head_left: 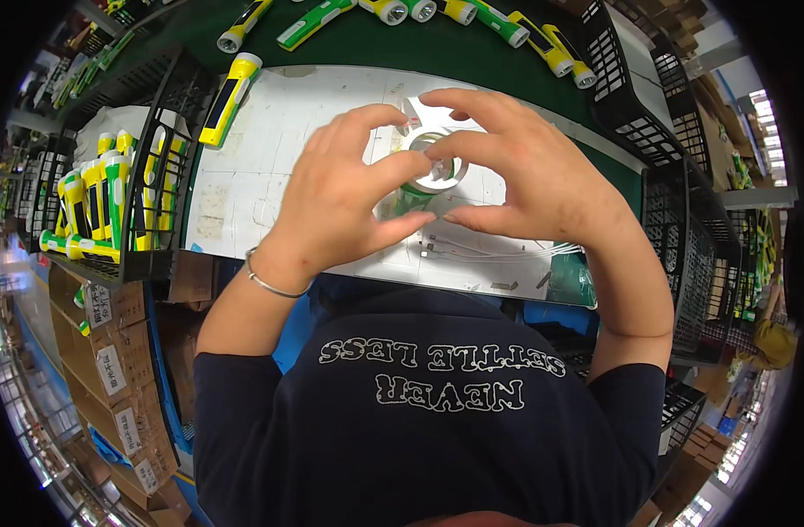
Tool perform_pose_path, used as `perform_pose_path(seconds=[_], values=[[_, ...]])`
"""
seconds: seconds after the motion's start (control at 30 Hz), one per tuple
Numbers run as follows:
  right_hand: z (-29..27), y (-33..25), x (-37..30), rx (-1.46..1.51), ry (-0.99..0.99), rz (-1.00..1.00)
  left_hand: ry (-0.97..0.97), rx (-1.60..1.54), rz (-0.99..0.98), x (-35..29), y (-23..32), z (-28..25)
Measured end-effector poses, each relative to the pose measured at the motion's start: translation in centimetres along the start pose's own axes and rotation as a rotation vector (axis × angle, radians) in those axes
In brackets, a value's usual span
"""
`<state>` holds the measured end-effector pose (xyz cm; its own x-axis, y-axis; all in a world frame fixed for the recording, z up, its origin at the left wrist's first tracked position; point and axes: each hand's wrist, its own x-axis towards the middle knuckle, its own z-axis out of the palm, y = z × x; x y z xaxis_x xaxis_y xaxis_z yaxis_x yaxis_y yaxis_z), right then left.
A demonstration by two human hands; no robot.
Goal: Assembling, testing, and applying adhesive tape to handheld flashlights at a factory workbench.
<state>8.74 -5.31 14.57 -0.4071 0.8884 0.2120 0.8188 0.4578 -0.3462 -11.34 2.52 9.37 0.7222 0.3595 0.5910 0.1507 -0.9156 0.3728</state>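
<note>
Between my hands a flashlight [439, 184] stands upright, its round white-rimmed head turned up toward me; bits of green and clear plastic show below the rim. My left hand [336, 193] curves round its left side, with a fingertip at the inner edge of the rim. From the other side my right hand [538, 171] curls round the same head, its index fingertip reaching into the opening. What the fingertips pinch inside is too small to make out. Thin white wires [499, 256] lie on the white work surface [270, 193] just below my right hand.
A yellow-green flashlight [230, 101] lies at the left end of the board. Several more, such as this one [543, 46], line the green far bench. A black crate [160, 263] with flashlights stands left; another black crate [604, 66] is at right. Cardboard boxes [112, 369] sit lower left.
</note>
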Motion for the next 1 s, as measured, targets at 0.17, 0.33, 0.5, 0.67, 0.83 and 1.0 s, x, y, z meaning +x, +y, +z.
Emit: perform_pose_path(seconds=[0.17,0.33,0.5,0.67,0.83,1.0], values=[[-0.3,0.1,1.1,-0.088,-0.026,0.018,0.096,-0.209,-0.194,-0.7,0.2,2.5],[-0.4,0.0,2.0,-0.080,-0.032,0.031,0.088,-0.282,-0.184,-0.6,-0.5,4.0],[-1.4,0.3,2.7,-0.125,-0.184,0.012,0.104,-0.311,-0.149,-0.3,-0.8,4.7],[-1.0,-0.7,3.5,-0.531,-0.289,0.295,0.040,-0.371,-0.191,0.2,-0.7,4.2],[-1.6,-1.1,4.4,-0.443,-0.369,0.305,0.108,-0.322,-0.112,0.2,-0.5,5.0],[-1.2,0.8,2.3,-0.424,-0.104,0.035,0.118,-0.350,-0.093,0.4,-0.8,5.1]])
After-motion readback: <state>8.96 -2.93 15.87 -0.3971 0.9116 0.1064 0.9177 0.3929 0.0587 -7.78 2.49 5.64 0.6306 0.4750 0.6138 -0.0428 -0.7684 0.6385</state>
